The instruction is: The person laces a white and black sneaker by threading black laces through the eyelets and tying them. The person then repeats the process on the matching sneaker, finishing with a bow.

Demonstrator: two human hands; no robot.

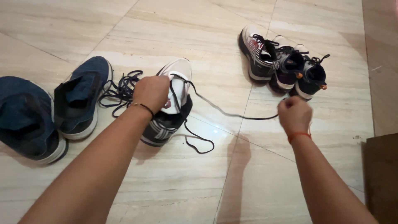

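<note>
A white and black sneaker [176,79] stands on the tiled floor in the middle. My left hand [151,92] grips it at the tongue, fingers closed over the upper. A black lace [232,113] runs from the shoe to the right, stretched low over the floor. My right hand [294,114] is closed on the far end of that lace, well to the right of the shoe. Another loop of the lace [199,143] lies slack on the floor beside the shoe's heel.
Two dark blue sneakers [78,97] [29,118] sit at the left, with a loose pile of dark laces [120,89] between them and the held shoe. Three sneakers [286,62] cluster at the upper right. A brown object [381,174] stands at the right edge.
</note>
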